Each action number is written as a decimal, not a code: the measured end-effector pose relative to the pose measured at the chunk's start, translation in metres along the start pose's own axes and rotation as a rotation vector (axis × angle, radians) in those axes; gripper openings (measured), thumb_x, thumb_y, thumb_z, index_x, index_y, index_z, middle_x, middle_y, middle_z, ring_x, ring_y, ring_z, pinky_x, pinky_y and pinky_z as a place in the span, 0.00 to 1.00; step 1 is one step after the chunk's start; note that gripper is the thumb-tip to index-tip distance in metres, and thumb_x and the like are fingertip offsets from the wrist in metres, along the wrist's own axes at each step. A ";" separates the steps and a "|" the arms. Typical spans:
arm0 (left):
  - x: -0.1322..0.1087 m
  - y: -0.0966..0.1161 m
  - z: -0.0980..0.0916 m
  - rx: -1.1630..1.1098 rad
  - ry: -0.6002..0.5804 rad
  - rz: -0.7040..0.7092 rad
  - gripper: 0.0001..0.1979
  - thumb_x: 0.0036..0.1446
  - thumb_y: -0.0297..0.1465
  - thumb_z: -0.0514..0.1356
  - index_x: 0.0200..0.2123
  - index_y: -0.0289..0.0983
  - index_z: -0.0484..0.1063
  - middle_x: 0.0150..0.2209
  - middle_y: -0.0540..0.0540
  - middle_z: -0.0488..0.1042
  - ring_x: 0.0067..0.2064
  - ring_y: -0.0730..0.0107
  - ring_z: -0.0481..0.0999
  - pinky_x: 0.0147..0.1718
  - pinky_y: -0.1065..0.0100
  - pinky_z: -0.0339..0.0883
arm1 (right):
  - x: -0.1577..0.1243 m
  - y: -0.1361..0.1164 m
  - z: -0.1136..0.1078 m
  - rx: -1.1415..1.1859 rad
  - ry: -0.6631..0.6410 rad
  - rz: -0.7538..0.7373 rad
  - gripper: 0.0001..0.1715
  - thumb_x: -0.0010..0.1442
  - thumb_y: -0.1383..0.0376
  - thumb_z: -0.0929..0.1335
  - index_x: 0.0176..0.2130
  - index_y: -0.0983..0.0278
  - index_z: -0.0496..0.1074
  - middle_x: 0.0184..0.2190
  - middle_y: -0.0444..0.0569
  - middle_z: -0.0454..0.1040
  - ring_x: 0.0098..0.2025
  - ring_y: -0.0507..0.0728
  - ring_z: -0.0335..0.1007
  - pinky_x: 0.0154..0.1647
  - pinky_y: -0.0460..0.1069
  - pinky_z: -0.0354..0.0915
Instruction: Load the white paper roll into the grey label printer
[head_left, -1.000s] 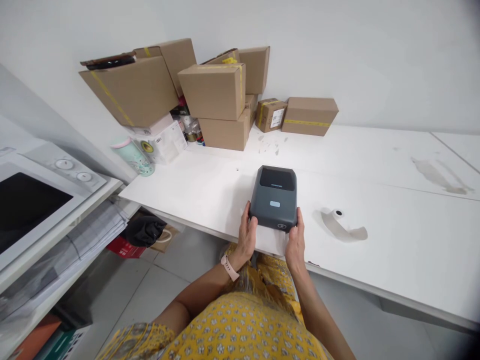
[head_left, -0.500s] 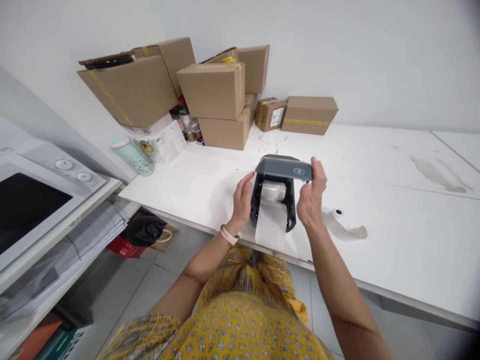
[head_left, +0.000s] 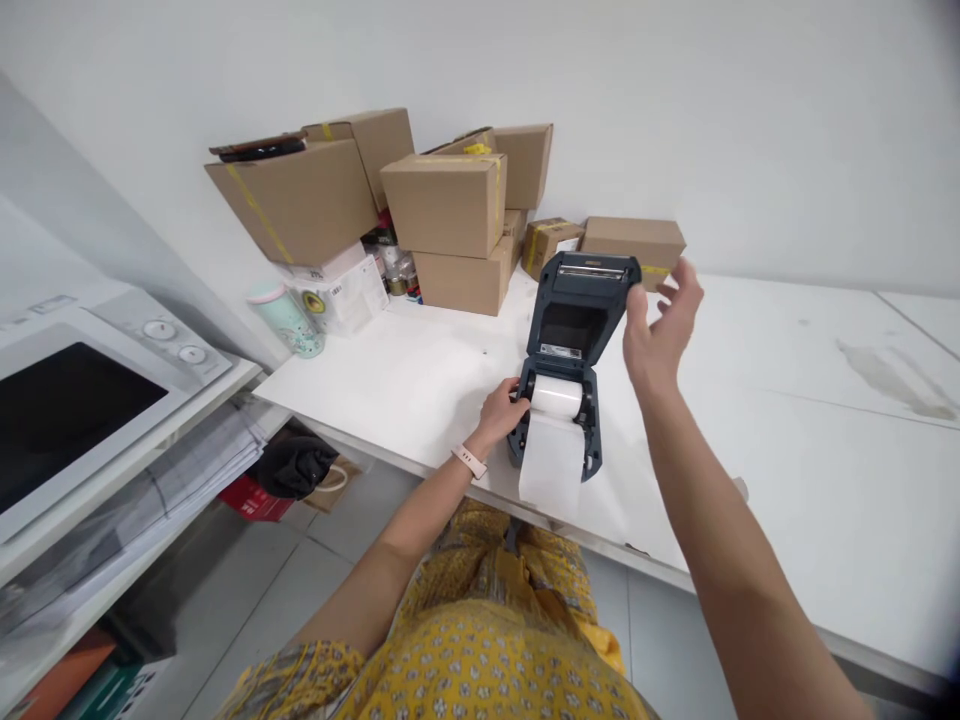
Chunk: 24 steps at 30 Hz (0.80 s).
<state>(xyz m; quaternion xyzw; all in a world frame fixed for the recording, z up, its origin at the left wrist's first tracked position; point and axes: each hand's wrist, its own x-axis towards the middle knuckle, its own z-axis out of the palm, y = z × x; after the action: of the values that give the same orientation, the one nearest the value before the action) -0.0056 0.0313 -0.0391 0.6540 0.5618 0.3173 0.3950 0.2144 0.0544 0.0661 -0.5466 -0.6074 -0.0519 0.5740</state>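
Observation:
A dark grey label printer (head_left: 591, 440) stands near the table's front edge with its lid (head_left: 574, 325) raised upright. Inside lies a white paper roll (head_left: 556, 396), and its loose strip (head_left: 552, 465) runs forward over the printer's front. My left hand (head_left: 500, 412) grips the printer's left side, thumb close to the roll. At the lid's upper right edge is my right hand (head_left: 660, 325), fingers spread and holding nothing; its thumb is at or very near the lid. Behind my right forearm, a bit of a small paper piece (head_left: 741, 487) shows.
Stacked cardboard boxes (head_left: 444, 205) stand at the back left of the white table (head_left: 420, 375). Two smaller boxes, one a long carton (head_left: 630, 236), sit behind the printer. A mint tumbler (head_left: 289, 320) stands at left, near a microwave (head_left: 97, 370) on a shelf.
The printer lid has swung up and back from partly raised to upright. My right hand rose with it and its fingers spread. My left hand has closed on the printer's side.

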 end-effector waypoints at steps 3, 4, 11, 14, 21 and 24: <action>0.014 0.009 -0.012 0.270 -0.122 -0.027 0.28 0.51 0.34 0.60 0.57 0.38 0.69 0.49 0.39 0.79 0.49 0.49 0.78 0.45 0.60 0.68 | -0.034 -0.009 -0.004 -0.032 -0.221 -0.001 0.27 0.67 0.53 0.61 0.57 0.66 0.68 0.52 0.59 0.73 0.53 0.62 0.71 0.57 0.59 0.66; 0.018 0.013 -0.015 0.352 -0.152 -0.024 0.27 0.51 0.34 0.60 0.56 0.38 0.70 0.47 0.38 0.79 0.49 0.47 0.78 0.45 0.59 0.68 | -0.044 -0.008 -0.002 -0.064 -0.414 -0.026 0.24 0.65 0.55 0.64 0.56 0.65 0.69 0.52 0.58 0.74 0.54 0.64 0.71 0.57 0.59 0.66; 0.021 0.023 -0.021 0.428 -0.271 0.038 0.21 0.52 0.32 0.58 0.50 0.38 0.73 0.46 0.38 0.80 0.48 0.48 0.79 0.44 0.61 0.69 | -0.066 0.006 0.033 -0.426 -1.147 -0.043 0.47 0.50 0.62 0.74 0.65 0.67 0.60 0.57 0.65 0.73 0.57 0.74 0.70 0.60 0.66 0.58; 0.020 0.024 -0.022 0.455 -0.293 0.038 0.21 0.52 0.32 0.58 0.50 0.36 0.73 0.47 0.36 0.80 0.48 0.47 0.79 0.45 0.60 0.69 | -0.063 0.004 0.044 -0.455 -1.158 -0.029 0.51 0.46 0.63 0.75 0.66 0.67 0.60 0.56 0.67 0.73 0.56 0.75 0.70 0.58 0.67 0.60; 0.021 0.020 -0.023 0.527 -0.328 0.059 0.23 0.56 0.34 0.55 0.56 0.39 0.67 0.53 0.39 0.78 0.52 0.50 0.78 0.46 0.61 0.70 | -0.031 -0.011 -0.009 -0.035 -1.212 -0.069 0.53 0.44 0.58 0.75 0.66 0.58 0.60 0.64 0.54 0.67 0.63 0.69 0.65 0.63 0.61 0.62; 0.019 0.018 -0.023 0.524 -0.310 0.074 0.23 0.57 0.34 0.53 0.56 0.38 0.67 0.53 0.39 0.77 0.52 0.50 0.77 0.46 0.61 0.71 | -0.022 -0.018 -0.066 0.109 -1.115 0.012 0.44 0.48 0.55 0.75 0.61 0.55 0.63 0.59 0.50 0.71 0.58 0.66 0.69 0.59 0.57 0.67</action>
<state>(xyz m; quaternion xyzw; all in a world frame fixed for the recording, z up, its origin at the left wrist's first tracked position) -0.0134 0.0528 -0.0130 0.7941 0.5336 0.0722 0.2819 0.2376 -0.0117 0.0817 -0.4643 -0.8177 0.2797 0.1937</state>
